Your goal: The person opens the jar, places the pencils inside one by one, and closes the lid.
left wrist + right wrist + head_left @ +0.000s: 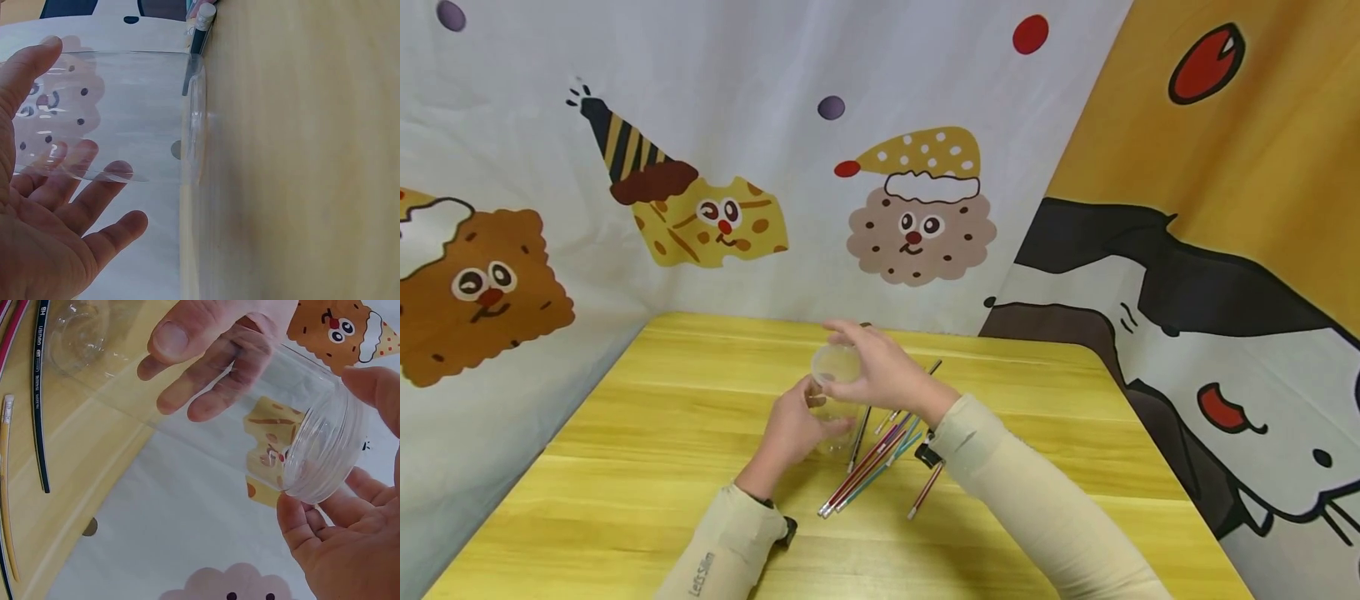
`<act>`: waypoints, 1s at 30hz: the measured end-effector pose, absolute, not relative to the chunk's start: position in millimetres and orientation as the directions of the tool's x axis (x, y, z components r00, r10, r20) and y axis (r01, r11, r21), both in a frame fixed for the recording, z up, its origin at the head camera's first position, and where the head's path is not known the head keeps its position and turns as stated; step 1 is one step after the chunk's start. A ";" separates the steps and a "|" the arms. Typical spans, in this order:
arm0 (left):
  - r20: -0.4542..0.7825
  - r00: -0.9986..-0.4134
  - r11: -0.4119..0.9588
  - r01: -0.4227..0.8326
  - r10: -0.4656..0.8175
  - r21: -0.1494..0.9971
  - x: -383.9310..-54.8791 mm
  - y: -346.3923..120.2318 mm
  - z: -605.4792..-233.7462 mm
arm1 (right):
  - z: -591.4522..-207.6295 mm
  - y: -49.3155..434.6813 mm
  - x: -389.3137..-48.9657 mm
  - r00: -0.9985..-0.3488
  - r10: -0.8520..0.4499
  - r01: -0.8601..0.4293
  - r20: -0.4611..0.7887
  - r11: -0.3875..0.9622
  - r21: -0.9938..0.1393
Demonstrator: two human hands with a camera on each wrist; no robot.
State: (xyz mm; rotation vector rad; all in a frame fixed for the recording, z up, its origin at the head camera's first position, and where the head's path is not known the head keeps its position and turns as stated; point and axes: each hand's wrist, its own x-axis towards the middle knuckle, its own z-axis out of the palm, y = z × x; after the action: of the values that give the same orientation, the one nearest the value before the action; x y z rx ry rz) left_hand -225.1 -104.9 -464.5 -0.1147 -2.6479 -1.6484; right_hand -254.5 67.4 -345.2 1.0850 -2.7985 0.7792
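Note:
A clear plastic jar [137, 112] stands about upright, its base at the tabletop. My left hand [793, 429] holds its side, thumb on one side and fingers on the other in the left wrist view. Over the jar's mouth is a round, see-through lid [837, 364]. My right hand [883, 371] grips this top end from above, thumb and fingers spread around its rim. Just right of the jar lie several pencils [872, 471] in a loose pile, and a dark pencil [40, 394] lies nearest the jar. The right forearm partly hides the pile.
One red pencil [925, 492] lies apart from the pile, under the right sleeve. The yellow wood-grain table [647, 467] ends at a printed cloth backdrop [760, 100], which hangs along its back and sides.

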 end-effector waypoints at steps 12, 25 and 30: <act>0.044 -0.998 0.441 0.056 0.037 0.896 -224.4 -105.4 -467.4 | -352.6 70.4 -259.6 -0.777 -0.606 -0.587 0.172 0.597 -0.546; 0.051 -0.983 0.400 0.120 0.178 0.909 -226.3 -112.6 -466.0 | -355.2 79.8 -276.7 -0.674 -0.725 -0.577 0.141 0.398 -0.714; 0.038 -0.976 0.383 0.119 0.215 0.916 -228.2 -115.4 -463.8 | -352.9 79.6 -277.1 -0.641 -0.755 -0.600 0.141 0.377 -0.705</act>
State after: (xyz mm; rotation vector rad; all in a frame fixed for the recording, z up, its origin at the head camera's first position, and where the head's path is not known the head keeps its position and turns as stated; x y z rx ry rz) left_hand -228.2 -115.4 -463.8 -0.3251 -2.6834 -1.7660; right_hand -277.1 79.6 -352.9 1.3840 -2.7708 1.2683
